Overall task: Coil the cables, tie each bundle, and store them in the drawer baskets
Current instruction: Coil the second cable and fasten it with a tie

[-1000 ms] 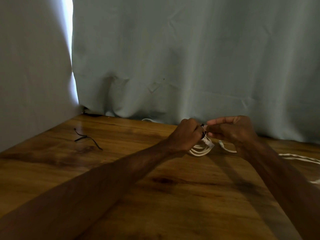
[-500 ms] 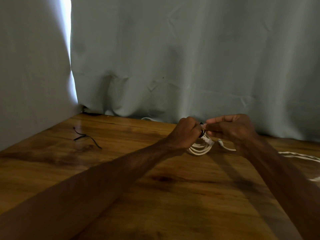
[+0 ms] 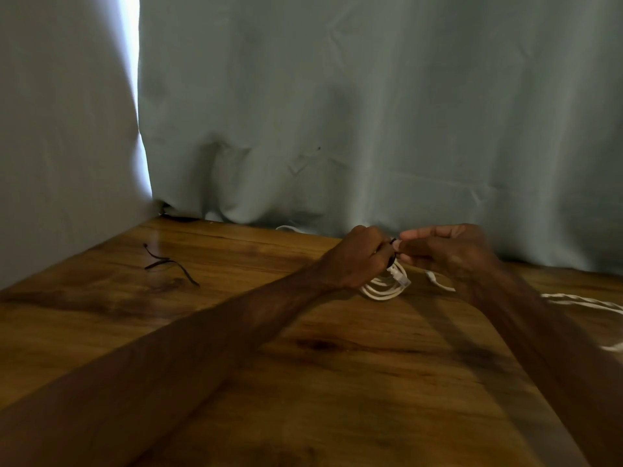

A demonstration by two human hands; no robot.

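A small coil of white cable (image 3: 384,287) rests on the wooden table (image 3: 303,382) near its far edge. My left hand (image 3: 357,257) is closed around the top of the coil. My right hand (image 3: 448,251) sits just to its right, thumb and fingers pinching the end of a thin black tie (image 3: 393,247) that wraps the coil. The two hands almost touch above the bundle. A white plug end (image 3: 402,277) sticks out of the coil below them. Most of the tie is hidden by my fingers.
Loose black ties (image 3: 168,262) lie on the table at the far left. More white cable (image 3: 586,301) trails off at the right edge, and a short white cable end (image 3: 438,281) lies under my right hand. A grey-green curtain (image 3: 371,112) hangs behind the table.
Both hands have stayed on the coil and lifted very slightly. The fingers have shifted a little on the black tie.
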